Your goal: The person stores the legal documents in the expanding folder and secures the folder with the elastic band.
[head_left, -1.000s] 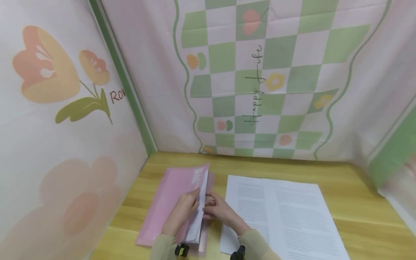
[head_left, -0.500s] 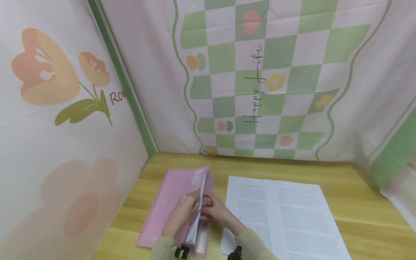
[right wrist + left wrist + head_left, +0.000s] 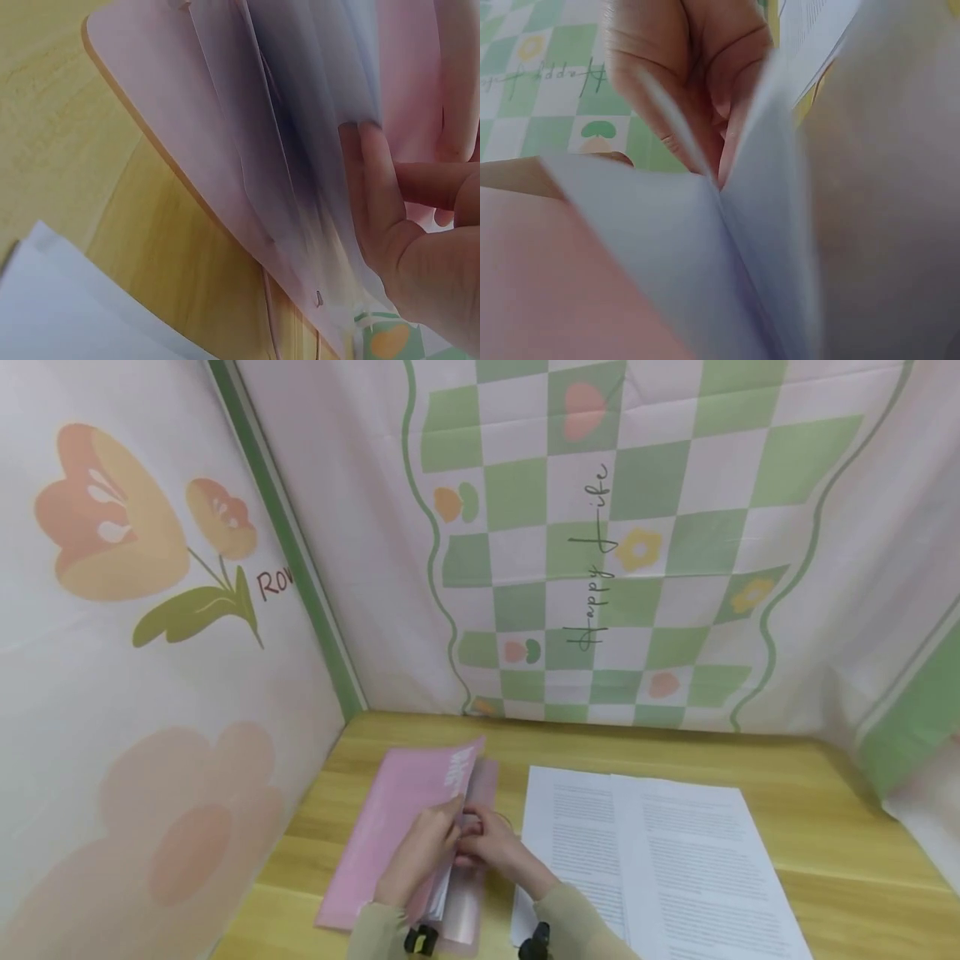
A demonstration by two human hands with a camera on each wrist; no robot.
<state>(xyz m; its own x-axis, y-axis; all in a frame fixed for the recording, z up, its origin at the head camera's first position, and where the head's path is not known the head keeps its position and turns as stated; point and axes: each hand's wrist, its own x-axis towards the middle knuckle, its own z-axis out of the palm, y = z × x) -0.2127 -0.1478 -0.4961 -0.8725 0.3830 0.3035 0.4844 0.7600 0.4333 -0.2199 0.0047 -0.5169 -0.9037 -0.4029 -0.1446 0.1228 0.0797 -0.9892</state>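
A pink folder (image 3: 375, 827) lies on the left of the table in the head view, its cover raised along the right side. White sheets (image 3: 441, 893) stand inside, mostly hidden under the cover. My left hand (image 3: 423, 843) grips the raised edge of the cover. Bent inward at that opening, my right hand (image 3: 495, 843) holds the edge of the sheets; its fingertips are partly hidden. In the left wrist view, fingers pinch the upright sheets (image 3: 757, 195) where they fan apart. The right wrist view shows more sheets (image 3: 315, 112) between the pink covers.
Printed pages (image 3: 675, 852) lie flat side by side to the right of the folder. A thin cord (image 3: 268, 315) hangs by the folder's edge in the right wrist view. A patterned curtain (image 3: 600, 568) rises behind the wooden table (image 3: 817, 827), and another panel (image 3: 172, 693) borders its left.
My right hand has shifted slightly left, deeper toward the folder's opening. Less of the white sheets shows beneath the cover. My left hand has kept its place on the cover.
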